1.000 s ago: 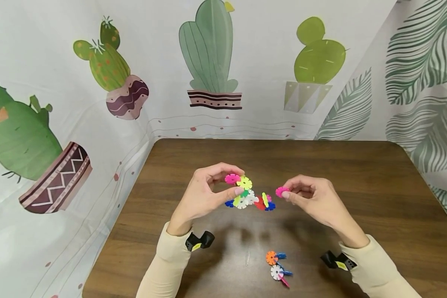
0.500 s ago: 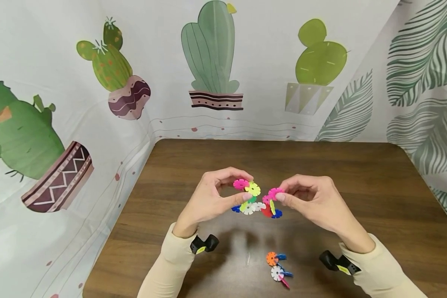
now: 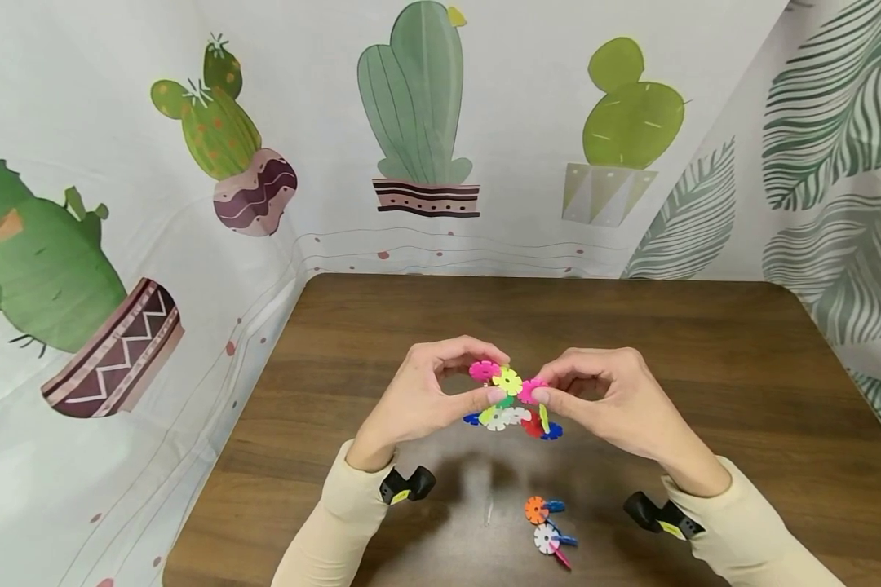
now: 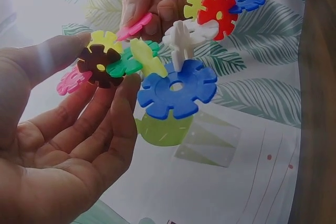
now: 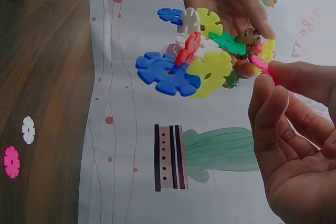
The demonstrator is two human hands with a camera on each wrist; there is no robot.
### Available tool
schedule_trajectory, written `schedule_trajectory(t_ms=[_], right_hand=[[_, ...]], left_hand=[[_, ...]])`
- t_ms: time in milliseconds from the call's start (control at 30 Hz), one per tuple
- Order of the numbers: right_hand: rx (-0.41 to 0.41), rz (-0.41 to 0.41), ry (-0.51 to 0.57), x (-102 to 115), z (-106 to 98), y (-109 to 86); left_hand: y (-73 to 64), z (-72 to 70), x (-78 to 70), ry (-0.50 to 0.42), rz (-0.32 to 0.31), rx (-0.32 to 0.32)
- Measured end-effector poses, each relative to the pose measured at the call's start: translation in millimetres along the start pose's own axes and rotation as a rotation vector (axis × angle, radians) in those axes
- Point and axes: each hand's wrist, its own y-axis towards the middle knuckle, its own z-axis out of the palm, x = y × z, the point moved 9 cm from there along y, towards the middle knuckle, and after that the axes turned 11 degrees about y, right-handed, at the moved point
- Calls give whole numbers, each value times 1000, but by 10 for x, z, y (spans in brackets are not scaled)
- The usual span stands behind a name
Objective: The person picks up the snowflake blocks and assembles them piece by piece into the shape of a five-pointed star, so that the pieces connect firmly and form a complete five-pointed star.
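My left hand (image 3: 429,399) pinches a chain of interlocking plastic flower discs by its yellow disc (image 3: 507,381), thumb in front. A brown disc (image 4: 98,65) and a pink one (image 4: 73,81) join it at that end. Green, yellow, white, blue (image 4: 176,88) and red discs (image 4: 217,14) run on from there, slotted into each other at angles. Between thumb and finger my right hand (image 3: 613,403) holds a single pink disc (image 3: 530,390). Its edge lies right at the yellow disc's rim. The chain hangs above the table, between both hands.
On the brown table (image 3: 668,318), nearer me, lie an orange disc (image 3: 535,510) and a white disc (image 3: 546,538), with blue and pink discs on edge beside them. A cloth printed with cacti (image 3: 422,98) hangs behind the table.
The left hand has moved right and slightly down with the chain. The right hand has brought its pink disc left, from apart from the chain to the yellow disc's edge.
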Motion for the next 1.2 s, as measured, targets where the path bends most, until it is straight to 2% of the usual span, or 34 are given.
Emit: schedule_trajectory(t_ms=[167,400,767,1200], right_hand=[[15,-2,-5,3,8,7],[17,-50,-26,42,6,2],[-28,-87,52,83,-43,-27],[-28,-161,73,140,-64,-42]], left_hand=[[8,32,-1,5,11,9],[12,57,-5,4,22,3],[6,76,-23,-97,-6,-86],[19,115,-55,-138,30,-84]])
